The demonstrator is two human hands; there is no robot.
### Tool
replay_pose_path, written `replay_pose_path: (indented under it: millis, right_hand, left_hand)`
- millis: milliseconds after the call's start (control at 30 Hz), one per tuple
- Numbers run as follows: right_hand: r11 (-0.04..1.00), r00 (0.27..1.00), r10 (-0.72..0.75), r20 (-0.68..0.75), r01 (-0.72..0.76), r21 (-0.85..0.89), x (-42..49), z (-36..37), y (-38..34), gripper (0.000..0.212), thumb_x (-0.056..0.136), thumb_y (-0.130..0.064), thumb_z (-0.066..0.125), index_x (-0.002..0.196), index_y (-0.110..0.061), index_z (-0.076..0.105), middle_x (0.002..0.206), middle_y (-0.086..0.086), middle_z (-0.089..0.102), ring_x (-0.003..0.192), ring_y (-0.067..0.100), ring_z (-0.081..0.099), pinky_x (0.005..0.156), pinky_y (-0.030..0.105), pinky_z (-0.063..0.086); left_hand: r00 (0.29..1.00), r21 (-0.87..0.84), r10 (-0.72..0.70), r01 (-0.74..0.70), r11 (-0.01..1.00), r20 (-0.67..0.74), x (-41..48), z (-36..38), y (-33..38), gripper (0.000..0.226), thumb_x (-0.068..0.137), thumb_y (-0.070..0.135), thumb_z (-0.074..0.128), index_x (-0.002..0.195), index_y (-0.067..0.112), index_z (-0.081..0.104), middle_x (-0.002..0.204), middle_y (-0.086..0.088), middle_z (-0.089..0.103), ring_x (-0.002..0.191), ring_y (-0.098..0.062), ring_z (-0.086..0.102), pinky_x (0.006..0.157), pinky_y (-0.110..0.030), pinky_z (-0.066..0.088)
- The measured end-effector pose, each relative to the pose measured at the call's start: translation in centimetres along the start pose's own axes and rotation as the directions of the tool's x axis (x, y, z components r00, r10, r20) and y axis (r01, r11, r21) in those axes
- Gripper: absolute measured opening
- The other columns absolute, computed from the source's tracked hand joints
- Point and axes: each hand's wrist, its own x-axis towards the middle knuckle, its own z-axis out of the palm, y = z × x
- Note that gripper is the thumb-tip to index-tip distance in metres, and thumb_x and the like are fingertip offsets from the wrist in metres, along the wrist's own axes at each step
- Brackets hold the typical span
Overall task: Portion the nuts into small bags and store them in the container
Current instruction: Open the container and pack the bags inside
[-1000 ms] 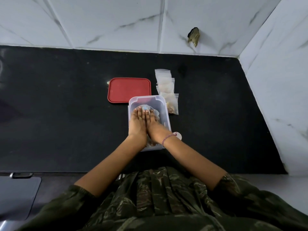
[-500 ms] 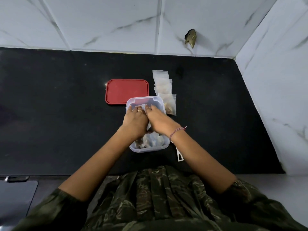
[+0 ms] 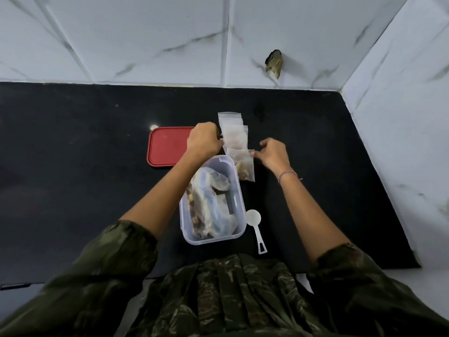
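Note:
A clear plastic container [image 3: 239,198] stands on the black counter and holds several filled bags of nuts [image 3: 209,210]. Just beyond it lies an overlapping row of small zip bags [image 3: 232,132]; the nearest small bag [image 3: 245,166] shows brown nuts. My left hand [image 3: 203,140] is curled at the row's left edge and grips it. My right hand [image 3: 274,153] pinches the upper right corner of the nearest bag. The red lid [image 3: 166,147] lies flat to the left, partly under my left hand.
A white plastic scoop [image 3: 255,226] lies right of the container. The black counter [image 3: 73,166] meets white marble walls at the back and on the right. A dark broken patch [image 3: 274,60] marks the back wall.
Both hands have come out of the container, where they were pressing the bags down, and moved forward to the row of small bags behind it. The scoop is now uncovered.

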Motion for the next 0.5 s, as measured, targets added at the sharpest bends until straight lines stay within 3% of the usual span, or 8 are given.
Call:
replay_pose_path:
  millis: [100,233,300,400,500]
  right_hand:
    - [0.989,0.992,0.112,0.060,-0.117,0.090,1.2,1.3,1.6,0.040,0.083,-0.023,0.073,0.115,-0.004,0.061,0.114,0.013,0.064,0.101,0.023,0.063,0.091,0.036,0.051]
    - [0.943,0.982,0.167,0.093,-0.187,0.275,2.0,2.4,1.7,0.011,0.080,-0.016,0.075,0.081,-0.013,0.064,0.093,0.011,0.069,0.070,0.014,0.062,0.077,0.033,0.058]
    - [0.928,0.982,0.161,0.103,-0.186,0.322,2.5,2.5,1.5,0.016,0.080,-0.013,0.074,0.073,-0.018,0.062,0.085,0.008,0.067,0.065,0.011,0.059,0.074,0.031,0.057]
    - [0.912,0.986,0.140,0.086,-0.162,0.375,2.8,2.5,1.3,0.009,0.082,-0.012,0.071,0.079,-0.015,0.064,0.084,0.003,0.065,0.067,0.008,0.058,0.064,0.022,0.053]
    - [0.885,0.990,0.128,0.050,-0.137,0.445,3.0,2.7,1.1,0.007,0.085,-0.009,0.068,0.090,-0.010,0.064,0.090,0.005,0.065,0.076,0.011,0.061,0.069,0.024,0.056]
  left_hand:
    - [0.990,-0.054,-0.060,0.067,0.996,0.130,1.8,1.6,-0.6,0.021,0.087,0.018,0.067,0.098,0.000,0.067,0.094,-0.014,0.067,0.086,-0.028,0.061,0.071,-0.037,0.049]
    - [0.945,-0.314,-0.137,0.232,0.921,0.295,3.3,3.0,-0.9,0.026,0.081,0.015,0.076,0.094,-0.006,0.069,0.084,-0.018,0.068,0.074,-0.022,0.062,0.083,-0.040,0.057]
    - [0.917,-0.393,-0.148,0.298,0.870,0.369,3.7,3.0,-0.9,0.022,0.082,0.008,0.074,0.095,-0.009,0.068,0.074,-0.016,0.065,0.062,-0.020,0.060,0.075,-0.033,0.058]
    - [0.896,-0.461,-0.159,0.358,0.812,0.415,3.9,2.9,-0.9,0.013,0.081,-0.003,0.072,0.092,-0.008,0.067,0.064,-0.010,0.058,0.042,-0.010,0.055,0.048,-0.018,0.051]
    - [0.884,-0.496,-0.157,0.385,0.778,0.440,4.1,2.9,-0.9,0.010,0.078,-0.009,0.072,0.085,-0.007,0.066,0.066,-0.011,0.058,0.046,-0.013,0.057,0.047,-0.018,0.051]
